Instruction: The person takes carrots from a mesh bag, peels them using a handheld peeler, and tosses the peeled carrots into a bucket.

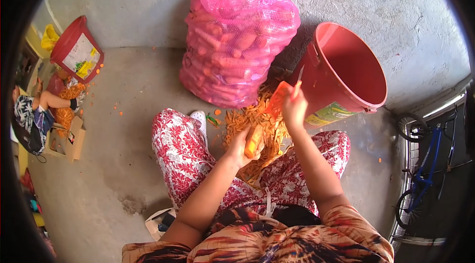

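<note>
My left hand (240, 147) is closed around an orange carrot (254, 141), which looks peeled at least in part. To its upper right, my right hand (296, 108) grips an orange peeler (280, 98), held away from the carrot. A thin blade-like tip also shows above that hand; its exact shape is unclear. Beneath both hands, a pile of orange peelings (270, 150) covers the floor between my legs.
A pink mesh sack (232, 45) full of carrots stands against the wall. Right of it is a tilted red bucket (312, 80). At far left are another red bucket (74, 47), a cardboard box (75, 139) and a seated person (30, 114). A bicycle (429, 169) stands far right.
</note>
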Motion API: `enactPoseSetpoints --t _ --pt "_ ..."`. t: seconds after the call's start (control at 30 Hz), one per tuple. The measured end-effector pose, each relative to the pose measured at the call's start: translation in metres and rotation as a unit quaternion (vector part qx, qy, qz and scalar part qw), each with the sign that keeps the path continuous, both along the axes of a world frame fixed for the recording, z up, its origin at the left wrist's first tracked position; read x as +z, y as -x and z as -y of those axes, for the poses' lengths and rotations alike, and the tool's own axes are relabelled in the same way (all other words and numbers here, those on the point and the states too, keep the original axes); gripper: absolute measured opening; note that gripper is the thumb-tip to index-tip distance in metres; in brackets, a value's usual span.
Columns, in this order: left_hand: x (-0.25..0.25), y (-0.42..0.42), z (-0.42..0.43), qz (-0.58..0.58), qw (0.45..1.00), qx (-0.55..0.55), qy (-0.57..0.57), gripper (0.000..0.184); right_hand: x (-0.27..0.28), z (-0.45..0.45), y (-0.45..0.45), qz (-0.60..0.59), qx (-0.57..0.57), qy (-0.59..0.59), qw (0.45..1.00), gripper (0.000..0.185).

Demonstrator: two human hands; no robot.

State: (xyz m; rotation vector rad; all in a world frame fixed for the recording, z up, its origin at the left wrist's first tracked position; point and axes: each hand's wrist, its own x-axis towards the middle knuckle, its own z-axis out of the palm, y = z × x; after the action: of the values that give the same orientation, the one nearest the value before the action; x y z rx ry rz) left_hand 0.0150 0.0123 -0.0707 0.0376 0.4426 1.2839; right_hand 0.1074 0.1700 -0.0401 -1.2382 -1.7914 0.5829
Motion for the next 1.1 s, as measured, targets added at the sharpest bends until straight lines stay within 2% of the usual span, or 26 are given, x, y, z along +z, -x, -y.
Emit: enactPoseSetpoints --t 0.03,0.1,0.17,0.23,0.33,0.4,0.53,0.63,0.7,0.73,0.77,0.83,0.9,0.97,1.07,1.1 --pt "0.002 0.000 0.001 -0.008 1.000 -0.012 -0.023 0.040 -0.004 -0.016 -0.006 0.027 -0.046 -0.050 0.997 0.019" --pt "0.006 0.002 0.001 0.011 1.000 0.000 -0.006 0.041 -0.006 -0.032 -0.012 -0.126 -0.015 0.115 0.985 0.020" --pt "0.011 0.000 0.001 0.014 0.998 0.026 0.048 0.041 -0.010 -0.017 -0.010 -0.153 0.060 0.095 0.982 0.019" --pt "0.016 -0.001 -0.004 -0.003 0.989 0.065 0.136 0.041 -0.006 0.014 -0.004 -0.097 0.098 0.081 0.987 0.018" --pt "0.010 -0.002 -0.005 0.056 0.996 0.053 0.050 0.037 0.021 0.052 0.004 -0.084 0.142 0.126 0.978 0.022" --pt "0.009 -0.003 -0.005 0.098 0.994 0.049 0.012 0.034 0.023 0.058 0.006 -0.079 0.143 0.102 0.981 0.022" --pt "0.004 -0.002 0.000 0.074 0.997 0.014 0.006 0.032 0.008 0.051 0.005 -0.070 0.132 0.068 0.986 0.021" --pt "-0.002 -0.002 -0.002 0.077 0.996 -0.037 -0.024 0.031 0.014 0.021 -0.002 -0.090 0.040 0.101 0.990 0.022" --pt "0.002 -0.003 -0.002 0.069 0.995 -0.059 -0.030 0.031 0.015 0.000 -0.006 -0.039 -0.030 0.006 0.999 0.020" --pt "0.002 -0.003 -0.001 0.068 0.997 -0.033 -0.027 0.031 0.018 -0.004 -0.010 -0.076 -0.027 0.051 0.995 0.020" --pt "0.002 -0.002 -0.003 0.069 0.998 -0.014 0.006 0.031 0.021 -0.004 -0.013 -0.133 -0.009 0.125 0.983 0.014" --pt "0.001 0.000 -0.005 0.072 0.994 0.022 0.075 0.031 0.016 0.006 -0.011 -0.162 0.054 0.108 0.979 0.021" --pt "0.004 -0.002 -0.006 0.080 0.994 0.044 0.054 0.032 0.022 0.029 -0.007 -0.153 0.105 0.140 0.973 0.020" --pt "0.010 -0.006 -0.008 0.068 0.994 0.071 0.049 0.033 0.016 0.045 -0.005 -0.071 0.162 0.064 0.982 0.019" --pt "0.016 -0.006 -0.006 0.062 0.992 0.070 0.082 0.032 0.034 0.055 -0.005 -0.051 0.161 0.164 0.972 0.018" --pt "0.013 -0.006 -0.006 0.065 0.995 0.052 0.063 0.032 0.033 0.055 -0.005 -0.053 0.157 0.140 0.976 0.018"
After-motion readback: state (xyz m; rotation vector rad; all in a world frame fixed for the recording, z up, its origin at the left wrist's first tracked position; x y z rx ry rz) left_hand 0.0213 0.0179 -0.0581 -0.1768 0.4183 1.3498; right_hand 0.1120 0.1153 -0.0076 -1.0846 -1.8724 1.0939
